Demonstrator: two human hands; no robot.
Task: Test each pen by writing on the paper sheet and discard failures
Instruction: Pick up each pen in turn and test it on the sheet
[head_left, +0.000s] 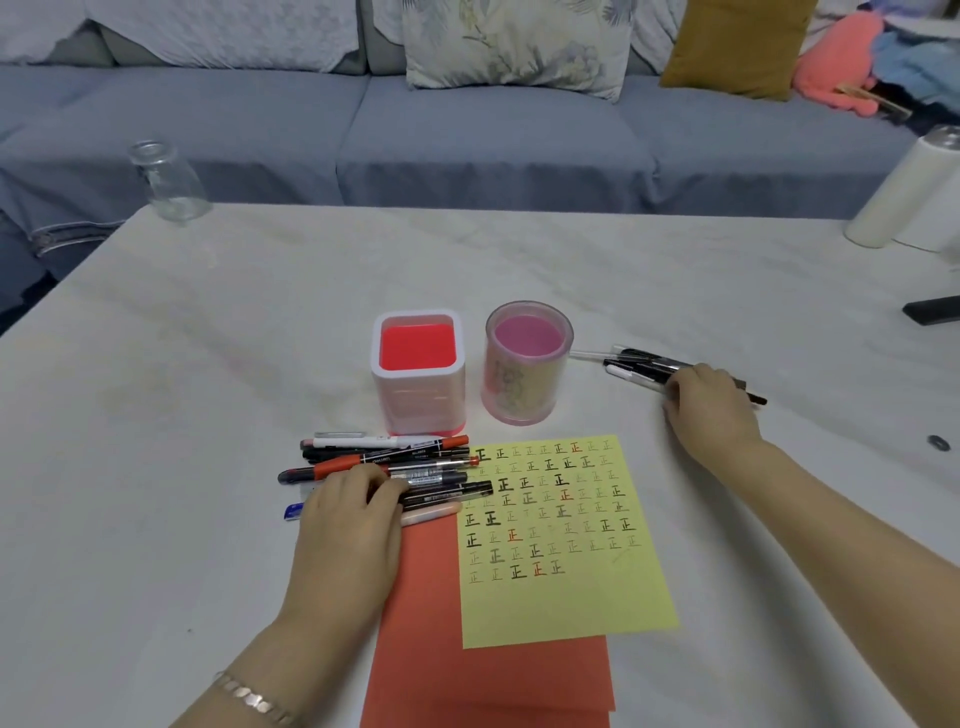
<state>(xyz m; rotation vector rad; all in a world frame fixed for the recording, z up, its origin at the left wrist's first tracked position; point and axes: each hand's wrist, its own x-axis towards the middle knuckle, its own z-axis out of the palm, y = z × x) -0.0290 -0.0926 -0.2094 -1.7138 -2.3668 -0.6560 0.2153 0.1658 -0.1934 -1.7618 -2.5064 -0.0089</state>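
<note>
White marble-look table (208, 364) in front of a grey-blue sofa (467, 145), seen from above. Left hand (348, 525) lies palm down, fingers straight and close together, pressing on a loose pile of pens (395, 467) just left of the paper; right hand (711, 405) lies knuckles up over a second bunch of dark pens (644, 366) well off to the right, and whether its fingers close round them cannot be told. Between the hands sits the yellow paper sheet (571, 597), its upper half filled with rows of small test marks in black, grey and red, lying on a red sheet (426, 597); beyond it stand a square red-lined pot (415, 374) and a round pink pot (527, 364), both seemingly holding no pens. Testing looks largely done, with the pens sorted into two groups; which group failed is not shown. Next, each bunch probably needs gathering without letting the pens roll apart.
</note>
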